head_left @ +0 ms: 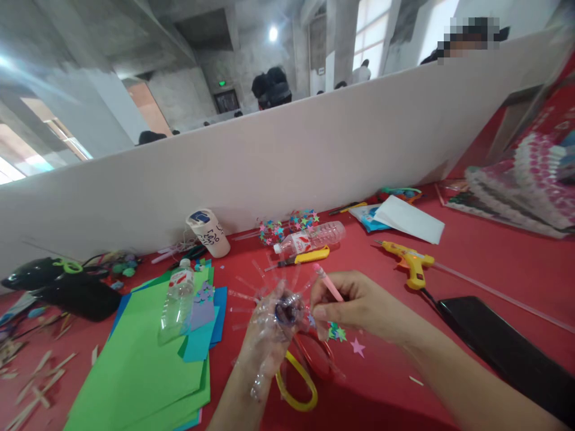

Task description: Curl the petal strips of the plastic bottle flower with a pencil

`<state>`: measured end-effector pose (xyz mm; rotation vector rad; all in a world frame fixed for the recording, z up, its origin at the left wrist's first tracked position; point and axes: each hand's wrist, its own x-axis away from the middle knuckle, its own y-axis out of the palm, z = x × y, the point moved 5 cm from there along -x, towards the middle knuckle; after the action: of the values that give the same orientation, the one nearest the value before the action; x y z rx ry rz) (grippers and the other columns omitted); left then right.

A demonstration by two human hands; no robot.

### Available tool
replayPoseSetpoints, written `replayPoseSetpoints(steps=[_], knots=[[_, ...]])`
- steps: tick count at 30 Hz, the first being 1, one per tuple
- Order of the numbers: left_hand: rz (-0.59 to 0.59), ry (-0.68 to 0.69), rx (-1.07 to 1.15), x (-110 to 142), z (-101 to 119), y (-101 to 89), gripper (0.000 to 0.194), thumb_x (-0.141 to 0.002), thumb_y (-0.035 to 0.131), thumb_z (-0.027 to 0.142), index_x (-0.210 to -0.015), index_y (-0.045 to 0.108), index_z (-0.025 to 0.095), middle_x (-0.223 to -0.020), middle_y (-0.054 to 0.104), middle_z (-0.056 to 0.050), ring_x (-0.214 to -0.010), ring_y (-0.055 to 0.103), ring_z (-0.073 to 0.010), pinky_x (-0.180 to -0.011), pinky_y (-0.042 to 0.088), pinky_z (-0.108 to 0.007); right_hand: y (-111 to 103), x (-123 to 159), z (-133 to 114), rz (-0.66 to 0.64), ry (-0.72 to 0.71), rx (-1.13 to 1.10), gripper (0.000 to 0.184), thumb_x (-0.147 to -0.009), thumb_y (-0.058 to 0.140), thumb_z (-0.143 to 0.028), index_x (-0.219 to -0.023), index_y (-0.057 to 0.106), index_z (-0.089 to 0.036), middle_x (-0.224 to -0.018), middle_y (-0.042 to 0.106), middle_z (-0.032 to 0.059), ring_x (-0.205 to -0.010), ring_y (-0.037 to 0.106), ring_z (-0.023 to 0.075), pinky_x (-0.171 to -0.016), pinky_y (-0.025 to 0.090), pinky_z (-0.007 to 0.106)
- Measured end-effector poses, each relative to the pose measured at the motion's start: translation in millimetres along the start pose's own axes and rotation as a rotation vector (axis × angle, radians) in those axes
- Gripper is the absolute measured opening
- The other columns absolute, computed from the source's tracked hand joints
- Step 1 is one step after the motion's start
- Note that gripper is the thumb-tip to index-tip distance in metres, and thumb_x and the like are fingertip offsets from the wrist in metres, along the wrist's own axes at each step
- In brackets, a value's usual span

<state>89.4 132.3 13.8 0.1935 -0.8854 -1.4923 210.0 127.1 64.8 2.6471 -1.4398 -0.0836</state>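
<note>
My left hand (265,326) is closed around a clear plastic bottle piece (294,308) cut into strips that fan out around it. Something dark blue shows at its middle, too unclear to name. Close by on the right, my right hand (354,302) pinches a pink pen (329,284) that points up and left. Beneath the hands lie yellow- and red-handled scissors (299,389), their blades hidden. Green and blue paper stars and a pink star (357,347) lie near my right hand. Beyond the hands rests a yellow box cutter (311,256).
A plastic bottle (321,236) lies behind the cutter, near a white cup (209,233). Green sheets (144,359) with another bottle (178,302) are on the left. At right are a yellow glue gun (406,262) and a black phone-like slab (498,344). A white partition (251,173) stands behind.
</note>
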Motion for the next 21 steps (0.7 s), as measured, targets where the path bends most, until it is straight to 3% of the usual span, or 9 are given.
replayPoseSetpoints(steps=[8,21], knots=[[-0.020,-0.010,-0.013,0.7,3.0,-1.0,0.022,-0.064,0.068,0.028,-0.057,0.058,0.009,-0.054,0.059,-0.002,-0.045,0.052,-0.0077,-0.042,0.038,-0.017,-1.0,0.3,-1.7,-0.032,-0.025,-0.065,0.001,-0.073,0.060,-0.016,-0.073,0.060,-0.015,-0.060,0.064,-0.0017,-0.056,0.059,0.0077,-0.050,0.040,0.017],[0.000,-0.009,-0.012,-1.2,3.8,-2.8,0.021,-0.064,0.068,0.027,-0.058,0.058,0.009,-0.053,0.060,-0.002,-0.044,0.052,-0.0070,-0.042,0.040,-0.015,3.0,3.5,-4.6,-0.086,-0.013,-0.120,0.004,-0.072,0.061,-0.016,-0.076,0.061,-0.015,-0.063,0.066,-0.0003,-0.060,0.062,0.0095,-0.059,0.044,0.020]])
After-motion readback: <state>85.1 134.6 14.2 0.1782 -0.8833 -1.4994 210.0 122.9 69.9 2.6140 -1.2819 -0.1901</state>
